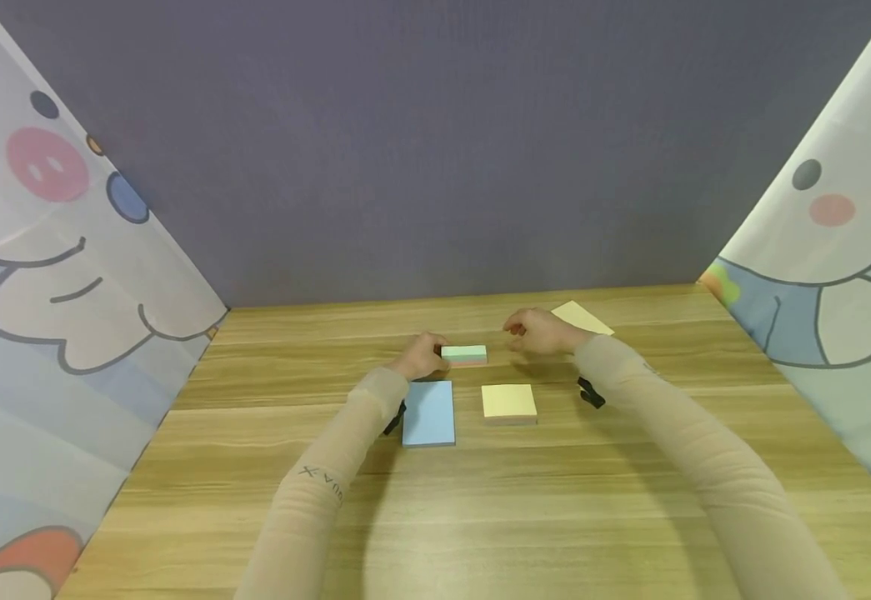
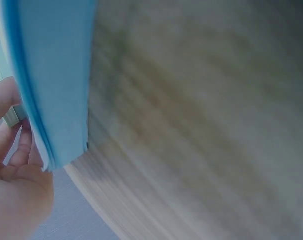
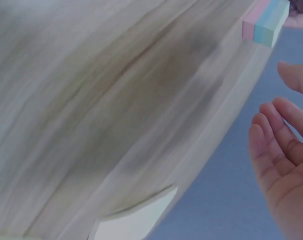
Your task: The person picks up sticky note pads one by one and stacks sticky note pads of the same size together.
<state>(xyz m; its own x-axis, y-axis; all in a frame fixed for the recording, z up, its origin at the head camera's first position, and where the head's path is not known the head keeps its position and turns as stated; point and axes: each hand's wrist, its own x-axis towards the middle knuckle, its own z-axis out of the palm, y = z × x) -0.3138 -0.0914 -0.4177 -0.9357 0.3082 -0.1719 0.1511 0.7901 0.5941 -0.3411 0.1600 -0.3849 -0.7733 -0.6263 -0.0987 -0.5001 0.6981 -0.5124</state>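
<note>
A small stack of sticky notes (image 1: 464, 355), layered in pale green, blue and pink, sits on the wooden table. My left hand (image 1: 422, 355) holds its left end between thumb and curled fingers. In the left wrist view, the thumb (image 2: 5, 97) partly hides that stack. Below the left wrist lies a blue sticky note pad (image 1: 429, 414), which fills much of the left wrist view. To the right of the layered stack, my right hand (image 1: 543, 331) hovers above the table with loosely bent fingers and nothing in them. Its fingers and palm show in the right wrist view.
A thick pale yellow sticky note pad (image 1: 508, 402) rests to the right of the blue one. Behind the right wrist lies a pale yellow sheet (image 1: 583, 317), partly covered. A grey panel (image 1: 450, 167) stands along the table's far edge, with printed cloth (image 1: 67, 275) at the sides.
</note>
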